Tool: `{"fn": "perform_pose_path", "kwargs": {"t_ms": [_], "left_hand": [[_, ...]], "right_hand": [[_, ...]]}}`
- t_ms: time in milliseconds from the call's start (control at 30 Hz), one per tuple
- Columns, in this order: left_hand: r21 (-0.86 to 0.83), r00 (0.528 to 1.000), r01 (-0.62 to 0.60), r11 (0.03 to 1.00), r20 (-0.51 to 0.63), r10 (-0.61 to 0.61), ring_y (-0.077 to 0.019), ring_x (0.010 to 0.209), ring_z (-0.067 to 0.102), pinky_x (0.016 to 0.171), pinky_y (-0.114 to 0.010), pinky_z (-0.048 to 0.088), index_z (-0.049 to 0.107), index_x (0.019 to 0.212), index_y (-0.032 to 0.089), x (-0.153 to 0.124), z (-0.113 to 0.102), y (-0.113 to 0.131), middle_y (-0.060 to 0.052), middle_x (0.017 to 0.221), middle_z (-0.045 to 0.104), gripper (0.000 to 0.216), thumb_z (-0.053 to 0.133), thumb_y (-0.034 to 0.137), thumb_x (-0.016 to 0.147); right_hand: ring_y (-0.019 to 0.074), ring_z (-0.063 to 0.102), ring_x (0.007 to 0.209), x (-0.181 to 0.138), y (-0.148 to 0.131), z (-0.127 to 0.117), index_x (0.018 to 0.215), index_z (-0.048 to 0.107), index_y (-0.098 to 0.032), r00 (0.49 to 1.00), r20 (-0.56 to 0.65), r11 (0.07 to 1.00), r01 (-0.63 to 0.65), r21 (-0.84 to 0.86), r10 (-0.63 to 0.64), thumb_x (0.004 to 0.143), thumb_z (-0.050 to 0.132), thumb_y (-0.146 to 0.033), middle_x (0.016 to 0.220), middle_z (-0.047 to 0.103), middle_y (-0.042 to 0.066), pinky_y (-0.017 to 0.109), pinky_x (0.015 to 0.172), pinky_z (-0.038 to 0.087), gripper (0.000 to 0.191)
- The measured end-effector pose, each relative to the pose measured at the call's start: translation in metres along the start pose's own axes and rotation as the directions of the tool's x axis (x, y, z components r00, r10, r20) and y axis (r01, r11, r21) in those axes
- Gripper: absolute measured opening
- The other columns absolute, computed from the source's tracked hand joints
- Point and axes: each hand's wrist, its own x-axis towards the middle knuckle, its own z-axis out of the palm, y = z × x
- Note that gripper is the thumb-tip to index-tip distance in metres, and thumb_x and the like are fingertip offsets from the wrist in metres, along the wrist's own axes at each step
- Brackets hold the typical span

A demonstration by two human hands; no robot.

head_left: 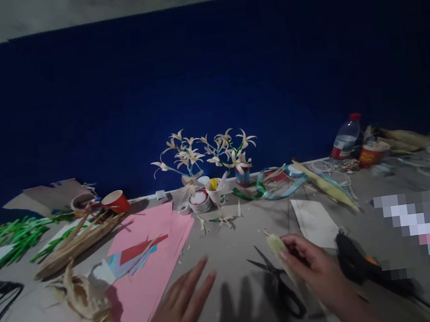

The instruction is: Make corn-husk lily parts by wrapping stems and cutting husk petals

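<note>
- Right hand pinches a pale husk toward the tabletop's near edge, apparently unshaped.
- Left hand, spread wide, seems to hold nothing.
- Finished-looking flowers stand by the far edge.

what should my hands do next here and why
Probably bring the left hand to the pale green husk to steady it: the right hand grips it alone, while the left looks open and empty.
</note>
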Motion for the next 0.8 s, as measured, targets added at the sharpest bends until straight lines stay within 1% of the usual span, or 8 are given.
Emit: {"fn": "perform_pose_path", "kwargs": {"t_ms": [100,200,267,400,500,600,700,800], "left_hand": [[-0.392,0.995,0.063,0.918,-0.045,-0.087,-0.027,0.136,0.041,0.106,-0.041,0.042,0.051,0.133,0.025,0.07,-0.002,0.029,-0.011,0.153,0.038,0.052,0.062,0.022,0.083],[-0.776,0.976,0.105,0.622,-0.04,-0.215,-0.0263,0.127,0.048,0.107,-0.04,0.037,0.065,0.11,0.021,0.118,0.005,0.054,-0.013,0.137,0.054,0.028,0.066,0.03,0.083],[-0.883,0.958,0.127,0.453,-0.01,-0.287,-0.0236,0.103,0.059,0.095,-0.036,0.043,0.066,0.085,0.018,0.133,0.012,0.058,-0.01,0.106,0.066,0.014,0.067,0.032,0.081],[-0.919,0.931,0.186,0.347,0.052,-0.36,-0.0163,0.07,0.054,0.069,-0.028,0.044,0.057,0.07,0.017,0.133,0.018,0.051,-0.001,0.07,0.057,0.028,0.064,0.042,0.082],[-0.932,0.922,0.209,0.295,0.088,-0.376,-0.0135,0.061,0.049,0.059,-0.025,0.04,0.055,0.072,0.017,0.122,0.015,0.047,0.003,0.064,0.051,0.033,0.061,0.047,0.083],[-0.928,0.909,0.196,0.316,0.051,-0.414,-0.0145,0.069,0.051,0.065,-0.026,0.041,0.057,0.077,0.017,0.112,0.006,0.048,0.0,0.073,0.055,0.026,0.062,0.041,0.084],[-0.938,0.912,0.131,0.32,-0.013,-0.411,-0.0167,0.08,0.053,0.074,-0.028,0.042,0.06,0.082,0.016,0.103,-0.003,0.05,-0.003,0.082,0.058,0.019,0.062,0.035,0.085],[-0.99,0.908,0.118,0.081,0.074,-0.413,-0.0167,0.08,0.054,0.071,-0.028,0.045,0.063,0.087,0.016,0.095,-0.005,0.052,-0.003,0.084,0.057,0.024,0.059,0.039,0.086]], "right_hand": [[0.0214,0.068,0.078,-0.002,-0.006,0.0,0.093,0.065,-0.021,0.999,0.009,0.992,-0.043,0.119,0.042,0.082,0.059,-0.036,0.082,0.073,0.004,0.029,0.069,0.054,0.02],[0.0215,0.069,0.078,-0.005,-0.006,0.006,0.097,0.064,-0.021,0.997,0.061,0.981,-0.058,0.187,0.047,0.081,0.064,-0.036,0.082,0.073,0.004,0.03,0.069,0.054,0.022],[0.021,0.069,0.076,-0.005,-0.007,0.012,0.097,0.064,-0.021,0.995,0.095,0.975,-0.056,0.217,0.036,0.081,0.065,-0.036,0.081,0.073,0.003,0.029,0.068,0.054,0.022],[0.0189,0.066,0.072,0.001,-0.013,0.023,0.088,0.064,-0.021,0.992,0.124,0.971,-0.042,0.237,0.013,0.084,0.062,-0.039,0.077,0.071,0.002,0.027,0.064,0.052,0.018],[0.0172,0.062,0.065,0.006,-0.021,0.028,0.079,0.063,-0.021,0.988,0.155,0.976,-0.011,0.219,-0.024,0.084,0.061,-0.037,0.07,0.065,-0.001,0.025,0.059,0.049,0.017],[0.018,0.061,0.069,0.009,-0.029,0.029,0.075,0.063,-0.022,0.982,0.167,0.98,0.057,0.188,-0.09,0.082,0.062,-0.031,0.071,0.062,-0.001,0.026,0.062,0.048,0.012],[0.0198,0.062,0.08,0.008,-0.034,0.024,0.079,0.065,-0.025,0.953,0.135,0.963,0.27,0.017,-0.27,0.084,0.058,-0.021,0.082,0.063,0.001,0.027,0.072,0.049,0.009],[0.0191,0.064,0.079,0.005,-0.036,0.02,0.087,0.065,-0.026,0.815,0.116,0.787,0.579,-0.214,-0.568,0.086,0.054,-0.012,0.084,0.065,0.003,0.027,0.07,0.051,0.018]]}}
